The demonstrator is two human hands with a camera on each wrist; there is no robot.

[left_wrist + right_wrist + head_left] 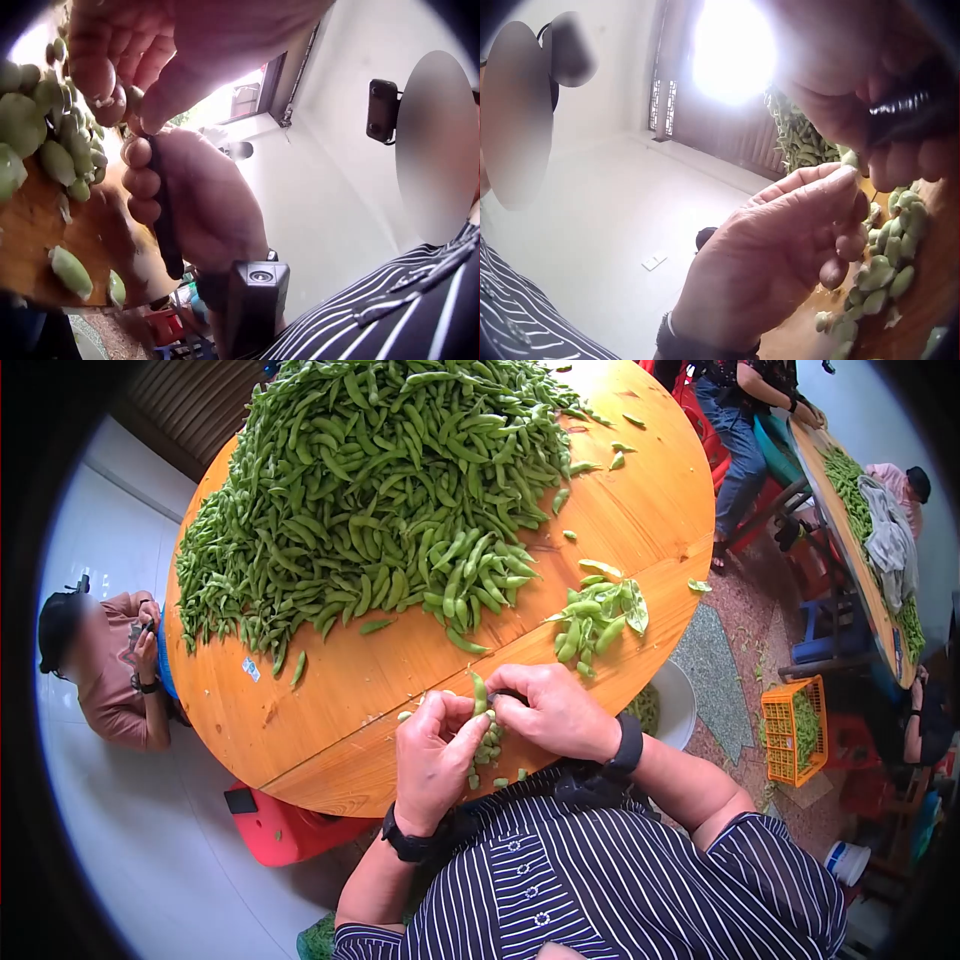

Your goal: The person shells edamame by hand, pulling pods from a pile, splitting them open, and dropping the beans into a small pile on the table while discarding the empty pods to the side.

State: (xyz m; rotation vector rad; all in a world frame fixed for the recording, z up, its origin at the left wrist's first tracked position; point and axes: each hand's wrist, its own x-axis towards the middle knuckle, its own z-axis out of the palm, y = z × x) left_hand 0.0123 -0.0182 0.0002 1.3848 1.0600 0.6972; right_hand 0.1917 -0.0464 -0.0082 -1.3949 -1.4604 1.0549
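Note:
Over the near edge of a round wooden table point(330, 735), my left hand point(435, 745) pinches a green soybean pod point(479, 695) between thumb and fingers. My right hand point(555, 710) meets it at the pod, its fingers curled round a slim tool with a black handle point(166, 217). The tool's working end is hidden by the fingers. Shelled green beans point(892, 255) lie clustered on the wood right beneath both hands, with a few loose beans point(71, 271) nearer the edge. A small heap of pods point(600, 615) lies beyond my right hand.
A large mound of pods point(370, 490) covers the table's far side. Beside the right edge stands a pale basin point(675, 705), and farther off an orange crate point(795, 730) with greens. A red stool point(290, 830) is at lower left; a person point(120, 670) sits at left.

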